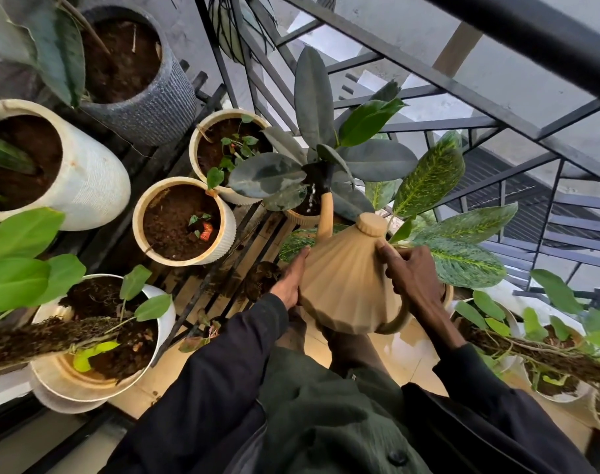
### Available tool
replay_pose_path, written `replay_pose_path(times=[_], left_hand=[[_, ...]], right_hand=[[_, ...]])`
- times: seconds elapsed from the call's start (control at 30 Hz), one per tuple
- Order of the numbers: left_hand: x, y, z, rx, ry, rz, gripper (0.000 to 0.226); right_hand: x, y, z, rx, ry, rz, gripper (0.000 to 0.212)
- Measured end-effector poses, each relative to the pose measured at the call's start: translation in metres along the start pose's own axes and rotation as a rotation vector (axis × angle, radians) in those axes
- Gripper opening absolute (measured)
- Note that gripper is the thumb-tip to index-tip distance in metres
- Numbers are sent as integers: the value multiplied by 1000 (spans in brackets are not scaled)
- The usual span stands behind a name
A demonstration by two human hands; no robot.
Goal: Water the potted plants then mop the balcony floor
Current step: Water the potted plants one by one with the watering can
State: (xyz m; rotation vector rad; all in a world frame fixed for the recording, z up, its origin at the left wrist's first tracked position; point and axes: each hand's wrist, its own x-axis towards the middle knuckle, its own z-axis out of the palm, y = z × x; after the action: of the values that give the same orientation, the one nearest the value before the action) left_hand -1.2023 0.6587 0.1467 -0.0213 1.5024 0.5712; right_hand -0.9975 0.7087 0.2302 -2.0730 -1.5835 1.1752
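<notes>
Clamping round the handle, your right hand point(411, 273) is carrying the tan watering can point(346, 278) at frame centre, while your left hand point(290, 282) is bracing its side with straight fingers. Tilt gently so the spray is landing inside the rubber plant's pot point(302, 218).

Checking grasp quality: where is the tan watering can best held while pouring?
The watering can's rear loop handle, from the person's side, where the right hand sits; its ribbed cone is too wide to wrap, so the left hand just presses flat.
</notes>
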Motion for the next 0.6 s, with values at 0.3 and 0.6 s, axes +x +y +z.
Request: replay_pose_path(times=[0.3, 0.6], left_hand=[[-16, 4, 5, -34, 23, 23, 42], [-22, 1, 6, -119, 84, 62, 61]], right_hand=[[-12, 10, -2, 92, 88, 20, 57], [-27, 15, -8, 267, 115, -6, 60]])
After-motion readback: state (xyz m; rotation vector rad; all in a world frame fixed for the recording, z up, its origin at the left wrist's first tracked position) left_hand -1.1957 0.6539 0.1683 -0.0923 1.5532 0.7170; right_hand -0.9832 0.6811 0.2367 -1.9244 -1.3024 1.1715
